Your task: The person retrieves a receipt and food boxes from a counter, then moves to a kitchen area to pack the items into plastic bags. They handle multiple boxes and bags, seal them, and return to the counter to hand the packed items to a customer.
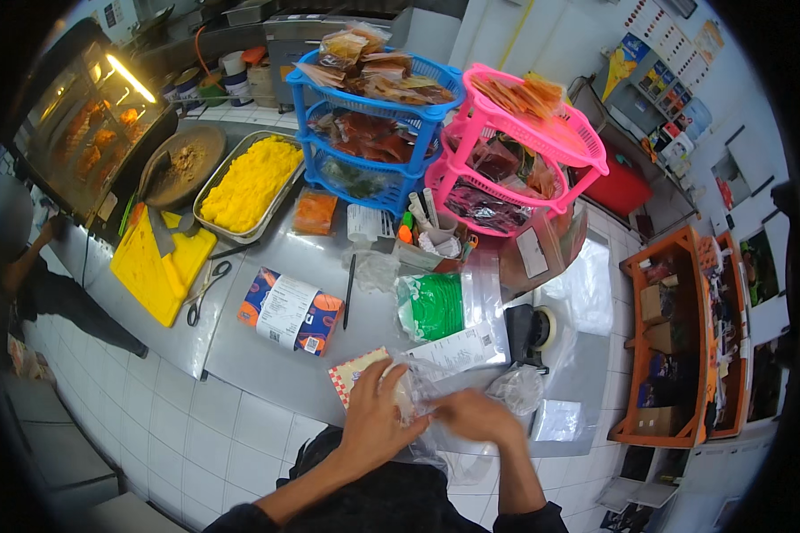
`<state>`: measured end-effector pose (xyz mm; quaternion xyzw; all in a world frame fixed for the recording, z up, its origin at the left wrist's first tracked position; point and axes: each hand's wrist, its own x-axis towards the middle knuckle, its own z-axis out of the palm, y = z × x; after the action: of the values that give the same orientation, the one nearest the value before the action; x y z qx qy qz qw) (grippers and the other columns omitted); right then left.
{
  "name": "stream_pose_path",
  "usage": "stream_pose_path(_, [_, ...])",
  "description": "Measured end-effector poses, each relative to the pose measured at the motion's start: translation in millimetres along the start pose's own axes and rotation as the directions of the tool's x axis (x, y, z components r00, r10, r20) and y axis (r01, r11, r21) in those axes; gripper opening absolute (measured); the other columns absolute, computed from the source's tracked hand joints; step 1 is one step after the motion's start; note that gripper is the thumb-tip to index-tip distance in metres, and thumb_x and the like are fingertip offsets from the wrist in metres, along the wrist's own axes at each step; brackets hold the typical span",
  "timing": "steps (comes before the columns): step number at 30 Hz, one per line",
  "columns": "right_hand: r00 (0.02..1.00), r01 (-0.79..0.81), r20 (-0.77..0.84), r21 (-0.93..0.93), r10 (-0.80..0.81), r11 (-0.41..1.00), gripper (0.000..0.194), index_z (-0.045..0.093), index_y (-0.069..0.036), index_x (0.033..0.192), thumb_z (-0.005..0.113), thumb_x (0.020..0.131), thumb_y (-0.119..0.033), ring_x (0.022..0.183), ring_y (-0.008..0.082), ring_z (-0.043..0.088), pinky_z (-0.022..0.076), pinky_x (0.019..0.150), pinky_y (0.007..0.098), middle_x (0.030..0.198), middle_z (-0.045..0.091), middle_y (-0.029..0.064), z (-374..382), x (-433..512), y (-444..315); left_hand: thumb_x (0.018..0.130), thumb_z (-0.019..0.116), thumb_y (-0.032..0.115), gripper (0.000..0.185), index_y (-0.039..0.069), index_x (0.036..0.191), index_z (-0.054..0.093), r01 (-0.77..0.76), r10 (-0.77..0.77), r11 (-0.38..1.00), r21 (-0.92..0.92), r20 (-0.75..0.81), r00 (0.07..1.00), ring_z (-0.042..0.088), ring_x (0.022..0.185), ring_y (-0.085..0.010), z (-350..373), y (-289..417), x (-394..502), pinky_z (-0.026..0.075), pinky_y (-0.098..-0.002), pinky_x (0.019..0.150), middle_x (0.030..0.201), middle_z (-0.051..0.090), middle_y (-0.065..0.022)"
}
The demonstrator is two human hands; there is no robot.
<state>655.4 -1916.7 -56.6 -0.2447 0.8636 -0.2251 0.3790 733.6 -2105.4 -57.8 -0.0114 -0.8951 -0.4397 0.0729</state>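
Note:
At the near edge of the steel table, my left hand (377,413) spreads over a pale bundle in a clear plastic bag (427,380), its thumb and fingers gripping it. Fingers of my right hand (477,416), slightly blurred, pinch the bag's gathered plastic close to the left thumb. Partly under the left hand lies a cream paper packet with a red checkered border (348,370); whether it is inside the bag is hidden. Just beyond are a printed receipt (457,352) and a stack of green round items in clear plastic (433,305).
A box with a receipt (330,313) sits left, beyond it scissors (203,293) and a knife on a yellow cutting board (153,280). A tray of yellow food (250,183), blue rack (417,150) and pink rack (463,133) stand behind. A tape dispenser (523,333) is right; another person (47,286) stands left.

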Motion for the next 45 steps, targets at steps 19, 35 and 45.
stream_pose_path(19, [0.731,0.499,-0.682,0.564,0.03,0.658,0.016,0.047,-0.003,0.101,0.057,0.089,-0.007,0.079,0.0155,0.057,0.0474,0.076,0.0311,0.097,0.056,0.0062,-1,-2,-46,0.073,0.059,-0.002,0.023,0.001,0.096,0.061,0.005,-0.037,0.991,0.133,0.239,0.97,0.057,0.098,-0.0299,-53,-35,27,0.048,-0.0371,0.085,0.117,0.057,-0.0137])
stream_pose_path(35, [0.993,0.023,-0.117,0.094,-0.012,0.995,0.047,0.052,-0.002,0.126,0.048,0.08,-0.004,0.105,0.0418,0.054,0.0437,0.091,0.0426,0.115,0.054,0.0269,76,50,-50,0.068,0.059,0.008,0.02,-0.002,0.086,0.06,-0.039,0.071,0.972,-0.23,0.132,0.989,0.062,0.075,-0.03,-67,11,55,0.05,-0.0366,0.071,0.085,0.062,-0.0191])
stream_pose_path(45, [0.859,0.18,-0.346,-0.487,-0.378,0.855,0.059,0.039,-0.005,0.135,0.055,0.081,-0.02,0.134,0.0412,0.026,0.0225,0.103,0.0637,0.143,0.034,0.0165,90,84,-49,0.083,0.056,0.02,0.024,-0.001,0.095,0.06,-0.168,0.276,0.956,-0.24,0.547,0.79,0.06,0.073,-0.0408,-51,31,26,0.048,-0.0473,0.067,0.077,0.062,-0.024])
